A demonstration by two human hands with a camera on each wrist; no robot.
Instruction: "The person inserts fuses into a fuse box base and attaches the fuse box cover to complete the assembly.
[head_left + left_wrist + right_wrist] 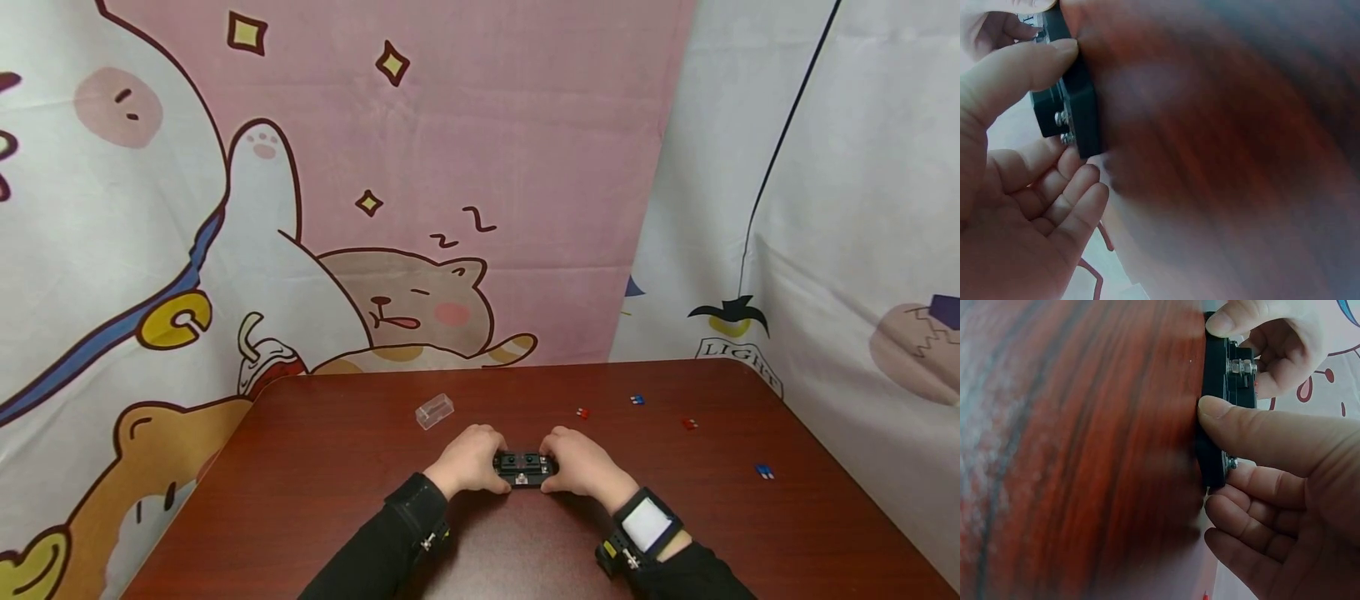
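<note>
A small black terminal block [523,480] with metal screws lies crosswise between the two hands, low over the table. My left hand [469,460] grips its left end, thumb on the near long side and fingers behind. At the opposite end, my right hand [587,467] holds it in the same way. The left wrist view shows the left thumb [1054,59] pressed on the black side of the block [1088,119], with screws sticking out. In the right wrist view, the right thumb [1241,428] lies along the block's side [1214,375]; the other fingertips curl behind its end.
Beyond the left hand a clear plastic cover [434,411] lies on the brown table [337,433]. Small red terminals [582,412] and blue terminals [637,400] are scattered to the right, one blue piece [764,472] near the right edge. A printed curtain [540,167] hangs behind.
</note>
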